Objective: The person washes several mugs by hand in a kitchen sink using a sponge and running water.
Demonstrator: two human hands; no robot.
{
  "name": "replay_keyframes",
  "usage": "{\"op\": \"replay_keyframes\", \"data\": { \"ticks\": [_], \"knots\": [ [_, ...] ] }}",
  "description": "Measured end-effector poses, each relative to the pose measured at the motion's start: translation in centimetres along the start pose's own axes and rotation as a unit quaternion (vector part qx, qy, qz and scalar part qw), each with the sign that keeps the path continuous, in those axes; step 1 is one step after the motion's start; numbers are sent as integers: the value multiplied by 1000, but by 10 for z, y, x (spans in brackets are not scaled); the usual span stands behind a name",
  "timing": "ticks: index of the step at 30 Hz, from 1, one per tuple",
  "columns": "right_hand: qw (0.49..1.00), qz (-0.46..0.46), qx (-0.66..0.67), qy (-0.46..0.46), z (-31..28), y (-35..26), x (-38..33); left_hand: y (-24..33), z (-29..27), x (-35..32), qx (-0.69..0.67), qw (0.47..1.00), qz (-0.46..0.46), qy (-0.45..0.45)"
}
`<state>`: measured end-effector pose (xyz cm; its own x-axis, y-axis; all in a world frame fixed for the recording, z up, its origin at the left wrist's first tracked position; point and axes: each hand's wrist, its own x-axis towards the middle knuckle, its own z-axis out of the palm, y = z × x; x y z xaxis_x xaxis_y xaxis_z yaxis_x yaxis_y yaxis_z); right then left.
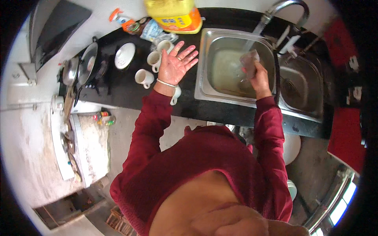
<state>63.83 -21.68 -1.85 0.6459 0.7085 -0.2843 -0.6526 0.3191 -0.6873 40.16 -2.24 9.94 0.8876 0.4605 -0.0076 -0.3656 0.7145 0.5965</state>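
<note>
My left hand (177,67) is raised over the black counter, palm up and fingers spread, with nothing in it. Several white mugs stand around it: one mug (144,78) to its left, another mug (154,60) close behind the palm, and one partly hidden by my wrist. Over the left basin of the steel sink (200,84), my right hand (260,80) grips a small greyish-brown, shiny item (249,63) whose kind I cannot make out. Water runs from the tap (267,19) down beside that item into the basin, where cloudy water stands.
Behind the mugs are a yellow jug (173,16), a spray bottle (122,20) and plastic packaging (155,31). A white lid (125,55) lies on the counter, with pans (87,63) at the far left. The smaller right basin (301,84) adjoins the first.
</note>
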Motion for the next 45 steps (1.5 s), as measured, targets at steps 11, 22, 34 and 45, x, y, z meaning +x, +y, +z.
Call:
{"op": "replay_keyframes", "data": {
  "ticks": [11,22,34,45],
  "knots": [
    [664,-491,-561,-60,73,26,-34,-132,19,64,112,992,13,-50],
    [738,-333,-585,-49,37,32,15,-139,31,66,181,981,-32,-58],
    [742,-354,-568,34,16,-18,61,-167,30,150,142,987,-6,-78],
    [897,-246,-362,60,16,-21,49,-151,32,158,162,979,-2,-124]
  ]
}}
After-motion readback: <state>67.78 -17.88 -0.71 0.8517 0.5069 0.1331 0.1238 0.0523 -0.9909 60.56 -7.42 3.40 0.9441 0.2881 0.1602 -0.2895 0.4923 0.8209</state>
